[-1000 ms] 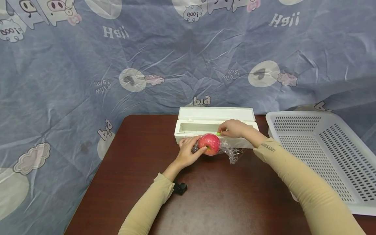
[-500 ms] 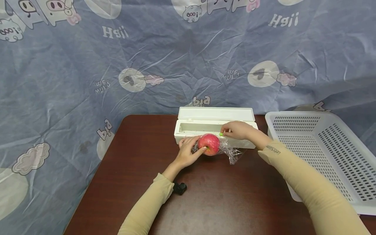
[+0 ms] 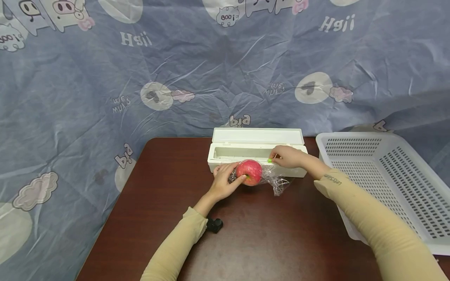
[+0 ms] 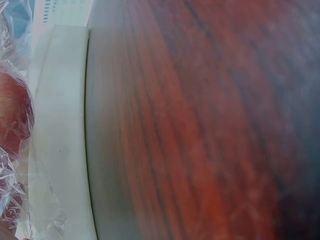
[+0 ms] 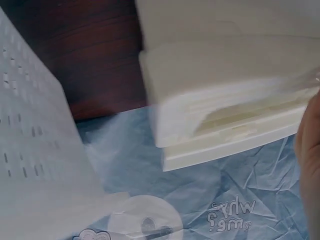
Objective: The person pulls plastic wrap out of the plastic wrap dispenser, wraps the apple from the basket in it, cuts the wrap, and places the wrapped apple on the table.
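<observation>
A red apple (image 3: 249, 172), wrapped in crinkled cling film (image 3: 277, 183), sits in front of a long white cling film dispenser (image 3: 295, 172) with its lid standing up. My left hand (image 3: 224, 183) holds the apple from the left, thumb on its near side and fingers toward the dispenser. With my right hand (image 3: 286, 157) I pinch a small bright green slide cutter (image 3: 269, 160) on the dispenser's front edge, to the right of the apple. In the left wrist view the film-covered apple (image 4: 12, 112) shows at the left edge. Only part of my right hand (image 5: 310, 150) appears in the right wrist view.
To the right stands a big white perforated plastic basket (image 3: 383, 187). A small black object (image 3: 215, 225) is by my left wrist on the dark brown wooden table (image 3: 267, 242). Behind the table hangs a blue printed cloth (image 3: 211, 70).
My right hand has slid rightward along the dispenser's front edge, the green slide cutter moving with it. The left hand and the apple have stayed in place.
</observation>
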Available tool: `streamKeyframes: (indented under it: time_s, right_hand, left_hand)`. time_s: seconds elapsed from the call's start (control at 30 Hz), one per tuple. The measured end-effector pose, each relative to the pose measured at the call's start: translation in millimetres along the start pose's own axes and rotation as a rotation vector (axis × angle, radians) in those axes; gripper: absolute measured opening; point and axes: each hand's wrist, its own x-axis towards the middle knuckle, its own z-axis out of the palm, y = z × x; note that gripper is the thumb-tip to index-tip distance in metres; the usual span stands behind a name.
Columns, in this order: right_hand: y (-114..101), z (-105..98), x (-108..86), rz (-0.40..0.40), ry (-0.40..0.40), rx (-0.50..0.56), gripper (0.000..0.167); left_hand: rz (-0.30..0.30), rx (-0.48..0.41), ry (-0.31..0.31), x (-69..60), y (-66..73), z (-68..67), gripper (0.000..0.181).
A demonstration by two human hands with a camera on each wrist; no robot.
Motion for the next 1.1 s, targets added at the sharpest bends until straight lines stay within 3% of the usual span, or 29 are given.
streamKeyframes:
  time_s: [0.17,0.37,0.6,0.83,1.1]
  right_hand:
    - [3.0,0.6,-5.1,-0.026,0.050,-0.040,0.009]
    - [4.2,3.7,-10.7,0.018,0.081,-0.109,0.011]
    - [1.4,6.7,-14.1,0.087,0.112,-0.005,0.013]
    - [3.0,11.4,-22.8,0.096,0.172,-0.032,0.009]
    - [9.5,-0.5,-39.4,0.160,0.117,-0.033,0.013]
  left_hand:
    - [0.002,0.000,-0.003,0.1,-0.4,0.0,0.051]
    - [0.001,-0.005,0.001,-0.8,-0.2,-0.4,0.050]
    - [0.000,-0.006,-0.002,0.5,0.4,-0.3,0.050]
    - [-0.002,-0.008,-0.002,0.5,0.2,-0.4,0.050]
    - [0.004,-0.008,-0.003,0.8,0.7,0.1,0.050]
